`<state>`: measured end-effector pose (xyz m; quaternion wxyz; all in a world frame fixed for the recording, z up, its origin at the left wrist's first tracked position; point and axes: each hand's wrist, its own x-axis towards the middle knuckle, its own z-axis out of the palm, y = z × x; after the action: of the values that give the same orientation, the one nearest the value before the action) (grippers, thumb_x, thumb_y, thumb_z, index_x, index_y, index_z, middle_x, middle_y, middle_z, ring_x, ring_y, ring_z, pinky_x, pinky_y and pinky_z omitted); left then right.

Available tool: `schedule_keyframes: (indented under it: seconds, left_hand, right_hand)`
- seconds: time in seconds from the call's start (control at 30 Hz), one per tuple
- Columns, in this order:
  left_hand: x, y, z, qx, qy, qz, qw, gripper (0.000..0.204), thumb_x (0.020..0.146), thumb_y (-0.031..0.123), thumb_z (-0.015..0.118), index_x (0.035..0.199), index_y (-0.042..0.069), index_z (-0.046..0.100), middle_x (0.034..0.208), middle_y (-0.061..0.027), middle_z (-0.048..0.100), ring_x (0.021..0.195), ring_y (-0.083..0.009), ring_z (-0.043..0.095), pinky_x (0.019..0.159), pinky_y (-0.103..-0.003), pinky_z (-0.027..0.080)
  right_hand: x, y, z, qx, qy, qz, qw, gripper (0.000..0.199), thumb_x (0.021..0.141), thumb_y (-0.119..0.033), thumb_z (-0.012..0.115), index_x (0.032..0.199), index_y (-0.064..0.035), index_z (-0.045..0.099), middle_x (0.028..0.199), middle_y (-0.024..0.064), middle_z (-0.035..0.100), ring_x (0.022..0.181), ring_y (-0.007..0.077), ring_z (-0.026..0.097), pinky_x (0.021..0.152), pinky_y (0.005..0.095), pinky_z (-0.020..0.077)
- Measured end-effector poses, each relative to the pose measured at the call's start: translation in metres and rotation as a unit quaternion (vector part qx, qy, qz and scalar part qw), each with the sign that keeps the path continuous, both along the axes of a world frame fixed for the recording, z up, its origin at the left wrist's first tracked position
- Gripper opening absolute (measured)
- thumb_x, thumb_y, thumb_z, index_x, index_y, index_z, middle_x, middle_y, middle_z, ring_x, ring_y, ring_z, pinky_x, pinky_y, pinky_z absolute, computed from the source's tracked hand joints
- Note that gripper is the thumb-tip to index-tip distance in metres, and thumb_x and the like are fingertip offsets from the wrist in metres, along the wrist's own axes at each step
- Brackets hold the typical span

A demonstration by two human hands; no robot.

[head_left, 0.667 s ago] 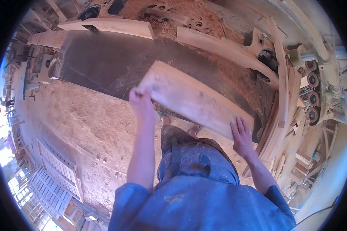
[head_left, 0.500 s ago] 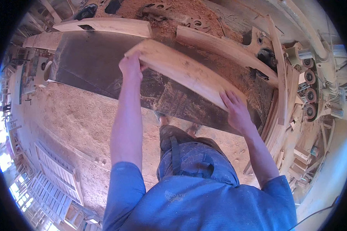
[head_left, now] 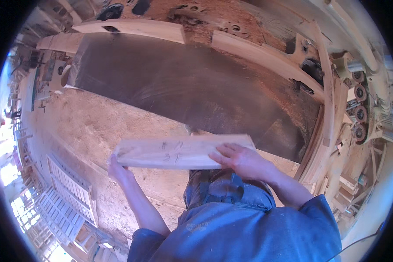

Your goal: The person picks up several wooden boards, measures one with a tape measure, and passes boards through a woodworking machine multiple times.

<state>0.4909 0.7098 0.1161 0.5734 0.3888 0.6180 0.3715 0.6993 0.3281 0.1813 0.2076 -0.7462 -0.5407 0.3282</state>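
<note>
A pale wooden board (head_left: 185,153) is held in front of my waist, clear of the dark tabletop. Dark handwritten marks show on its upward face. My left hand (head_left: 120,171) grips the board's left end, its fingers partly hidden behind the wood. Near the right end, my right hand (head_left: 240,160) holds the board with its fingers spread over the top face; the thumb is out of sight. Beyond the board lies a dark, flat machine table (head_left: 161,78) with sawdust along its far and right parts.
Two wooden fences (head_left: 139,29) (head_left: 266,59) border the table's far side, with piled sawdust (head_left: 218,19) behind them. Long planks (head_left: 321,139) stand at the right, near a machine with several rollers (head_left: 360,92). A slatted wooden stack (head_left: 70,187) sits on the dusty floor at left.
Both hands have drawn the board off the table toward my body, and it lies more level across the view. Loose shavings on the table's middle are fewer. The view has shifted slightly.
</note>
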Motion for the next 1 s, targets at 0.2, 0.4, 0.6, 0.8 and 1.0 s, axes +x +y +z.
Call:
schedule_keyframes:
  seconds: [0.2,0.4,0.6,0.8,1.0]
  left_hand:
    - [0.103,0.065,-0.014,0.061,-0.207,-0.11,0.97,0.037,0.094,0.015,0.055,0.126,-0.002,0.057,0.116,-0.0148,0.063,0.109,-0.027,0.061,0.094,-0.038,0.051]
    - [0.157,0.149,-0.111,0.222,0.219,-0.204,0.928,0.071,0.08,0.024,0.069,0.14,-0.003,0.042,0.146,-0.0201,0.041,0.136,-0.0341,0.039,0.111,-0.046,0.034]
    - [0.202,0.102,-0.093,0.299,0.402,-0.295,0.813,0.089,0.077,0.047,0.075,0.146,0.004,0.037,0.158,-0.0207,0.018,0.147,-0.037,0.01,0.118,-0.046,0.019]
    - [0.271,0.112,-0.092,0.292,0.442,-0.293,0.796,0.098,0.073,0.057,0.075,0.147,0.007,0.035,0.158,-0.0207,0.015,0.146,-0.0432,0.005,0.118,-0.05,0.016]
    - [0.344,0.134,-0.087,0.27,0.372,-0.292,0.838,0.099,0.069,0.047,0.079,0.144,-0.002,0.036,0.157,-0.0197,0.019,0.147,-0.0426,0.005,0.119,-0.049,0.013]
  right_hand:
    - [0.05,0.063,-0.04,0.031,-0.295,0.001,0.955,0.076,0.072,-0.015,0.07,0.142,-0.0132,0.042,0.146,0.0238,0.037,0.139,0.0399,0.032,0.114,0.0546,0.0244]
    - [0.066,0.117,-0.086,0.057,-0.188,-0.081,0.977,0.079,0.07,-0.023,0.075,0.14,-0.0059,0.043,0.15,0.0208,0.034,0.141,0.0377,0.03,0.116,0.0527,0.0228]
    - [0.074,0.101,-0.09,0.035,-0.174,-0.098,0.979,0.072,0.071,-0.022,0.074,0.135,-0.0027,0.048,0.149,0.0162,0.039,0.14,0.0347,0.033,0.116,0.05,0.0247]
    - [0.075,0.122,-0.104,0.085,-0.198,-0.17,0.962,0.071,0.068,-0.019,0.076,0.132,0.0007,0.051,0.144,0.0192,0.045,0.137,0.0387,0.039,0.112,0.0535,0.0295]
    - [0.11,0.138,-0.122,0.164,-0.207,-0.232,0.936,0.059,0.065,-0.015,0.077,0.119,-0.0004,0.06,0.136,0.0169,0.054,0.131,0.0371,0.046,0.111,0.0529,0.0344]
